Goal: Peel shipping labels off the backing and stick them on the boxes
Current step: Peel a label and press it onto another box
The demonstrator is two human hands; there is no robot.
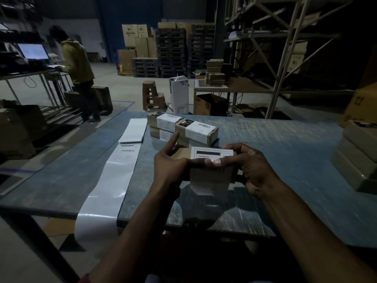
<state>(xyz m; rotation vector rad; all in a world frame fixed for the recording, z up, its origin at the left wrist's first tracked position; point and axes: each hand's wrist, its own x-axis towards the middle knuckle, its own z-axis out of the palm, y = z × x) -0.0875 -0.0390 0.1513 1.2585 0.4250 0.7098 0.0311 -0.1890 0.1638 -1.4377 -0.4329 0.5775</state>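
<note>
Head view: box held above the near middle of the surface, short of its front edge; bare top lies open to the right. Backing strip overhangs the front edge at left. Labelled boxes sit behind. Left hand and right hand grip the box ends, thumbs pressing the label; fingers curled round it.

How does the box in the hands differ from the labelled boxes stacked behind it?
The held box is off the table, in the grip of both hands; the stacked boxes rest on it. Its label is still being pressed on; theirs lie flat. All are brown cardboard with white labels.
</note>
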